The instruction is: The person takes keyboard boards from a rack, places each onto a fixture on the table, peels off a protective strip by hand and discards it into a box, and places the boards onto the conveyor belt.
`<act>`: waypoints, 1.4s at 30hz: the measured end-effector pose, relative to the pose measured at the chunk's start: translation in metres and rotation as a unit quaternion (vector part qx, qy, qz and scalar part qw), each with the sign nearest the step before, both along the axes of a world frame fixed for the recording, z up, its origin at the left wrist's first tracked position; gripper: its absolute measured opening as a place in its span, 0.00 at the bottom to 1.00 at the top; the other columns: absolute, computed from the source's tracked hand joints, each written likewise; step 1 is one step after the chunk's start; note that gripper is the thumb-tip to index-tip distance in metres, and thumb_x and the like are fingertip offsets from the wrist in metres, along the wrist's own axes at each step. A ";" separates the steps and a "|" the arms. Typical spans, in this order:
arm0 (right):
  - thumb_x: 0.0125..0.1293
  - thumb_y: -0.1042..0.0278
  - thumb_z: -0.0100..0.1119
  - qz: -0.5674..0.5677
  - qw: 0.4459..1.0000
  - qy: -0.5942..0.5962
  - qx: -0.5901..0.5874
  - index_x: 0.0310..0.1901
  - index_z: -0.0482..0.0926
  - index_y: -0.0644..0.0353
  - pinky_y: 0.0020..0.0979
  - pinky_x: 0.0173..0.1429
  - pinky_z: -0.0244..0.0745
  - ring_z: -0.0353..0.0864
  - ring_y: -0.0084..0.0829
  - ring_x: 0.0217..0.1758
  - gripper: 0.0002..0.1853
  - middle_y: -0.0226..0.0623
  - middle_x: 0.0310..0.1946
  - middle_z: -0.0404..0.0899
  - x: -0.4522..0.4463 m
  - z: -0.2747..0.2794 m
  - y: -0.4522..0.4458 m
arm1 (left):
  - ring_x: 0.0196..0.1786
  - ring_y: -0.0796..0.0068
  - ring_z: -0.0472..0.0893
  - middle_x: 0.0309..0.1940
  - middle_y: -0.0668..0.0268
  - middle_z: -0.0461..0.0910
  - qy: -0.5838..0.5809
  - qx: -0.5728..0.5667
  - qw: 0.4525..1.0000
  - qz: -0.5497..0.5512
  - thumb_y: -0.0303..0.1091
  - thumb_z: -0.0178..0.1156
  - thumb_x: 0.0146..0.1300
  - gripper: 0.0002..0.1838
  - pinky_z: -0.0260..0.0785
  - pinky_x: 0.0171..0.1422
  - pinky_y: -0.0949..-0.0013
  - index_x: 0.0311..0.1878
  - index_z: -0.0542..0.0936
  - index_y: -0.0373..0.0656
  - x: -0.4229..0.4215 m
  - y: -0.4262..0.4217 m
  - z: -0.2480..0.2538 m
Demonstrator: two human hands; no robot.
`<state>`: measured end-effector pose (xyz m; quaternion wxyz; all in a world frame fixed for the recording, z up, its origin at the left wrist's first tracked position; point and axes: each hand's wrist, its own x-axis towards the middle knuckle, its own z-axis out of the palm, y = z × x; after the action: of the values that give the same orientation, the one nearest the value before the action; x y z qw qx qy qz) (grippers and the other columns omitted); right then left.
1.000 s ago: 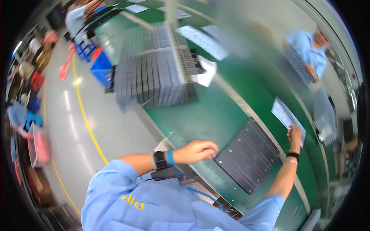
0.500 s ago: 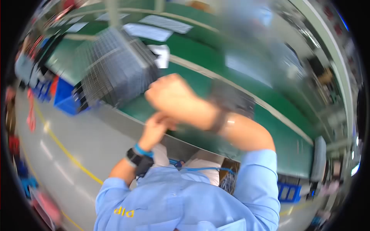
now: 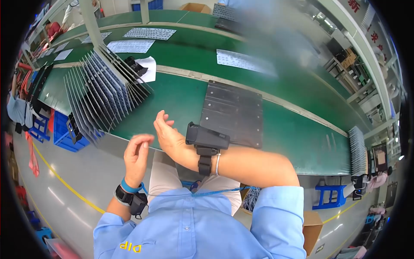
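My left hand (image 3: 136,156) hovers by the bench's front edge, fingers loosely bent and nothing visible in them. A blue band (image 3: 129,187) and a black strapped device are on that wrist. Close beside it, my right hand (image 3: 169,137) is raised over the front edge with its fingers apart, holding nothing. The right wrist carries a black device (image 3: 208,137) and a thin bracelet. Just beyond that forearm, a flat black panel with small round studs (image 3: 233,110) lies on the green work surface (image 3: 302,144).
To the left, a rack of upright thin plates (image 3: 101,86) stands on the bench beside white paper (image 3: 148,69). Printed sheets (image 3: 241,60) lie farther back. A blue crate (image 3: 69,136) is at lower left, a blue stool (image 3: 330,196) at right. A metal post (image 3: 89,26) rises at the back left.
Both hands have moved left and apart from each other. My right hand, earlier closed and blurred above the left, now has its fingers apart. The view has shifted and become sharper.
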<state>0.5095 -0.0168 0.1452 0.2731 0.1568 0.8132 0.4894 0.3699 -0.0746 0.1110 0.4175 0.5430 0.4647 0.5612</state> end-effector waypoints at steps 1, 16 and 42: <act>0.56 0.68 0.52 -0.011 1.000 -0.022 0.011 0.37 0.81 0.57 0.57 0.60 0.56 0.70 0.43 0.49 0.09 0.39 0.33 0.74 -0.003 -0.007 -0.004 | 0.46 0.68 0.76 0.43 0.58 0.77 0.107 0.123 0.986 0.027 0.30 0.51 0.65 0.10 0.67 0.54 0.65 0.47 0.74 0.37 0.005 0.003 0.018; 0.54 0.71 0.54 0.095 0.939 0.298 -0.141 0.34 0.79 0.59 0.57 0.61 0.58 0.72 0.39 0.47 0.07 0.37 0.32 0.75 0.066 -0.026 -0.039 | 0.60 0.59 0.72 0.45 0.67 0.81 0.277 0.122 0.901 -0.310 0.52 0.72 0.44 0.32 0.40 0.71 0.46 0.50 0.74 0.48 0.058 0.010 0.067; 0.54 0.72 0.53 0.077 0.900 0.358 -0.238 0.37 0.79 0.55 0.58 0.59 0.58 0.72 0.39 0.48 0.09 0.36 0.33 0.74 0.055 -0.022 -0.028 | 0.60 0.60 0.71 0.52 0.61 0.76 0.171 0.110 0.940 -0.273 0.49 0.64 0.55 0.35 0.44 0.72 0.55 0.62 0.65 0.44 0.045 0.007 0.065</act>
<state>0.5641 -0.0444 0.1236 -0.0460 0.1890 0.9578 0.2116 0.4151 -0.0674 0.1761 0.4065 0.7792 0.2984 0.3723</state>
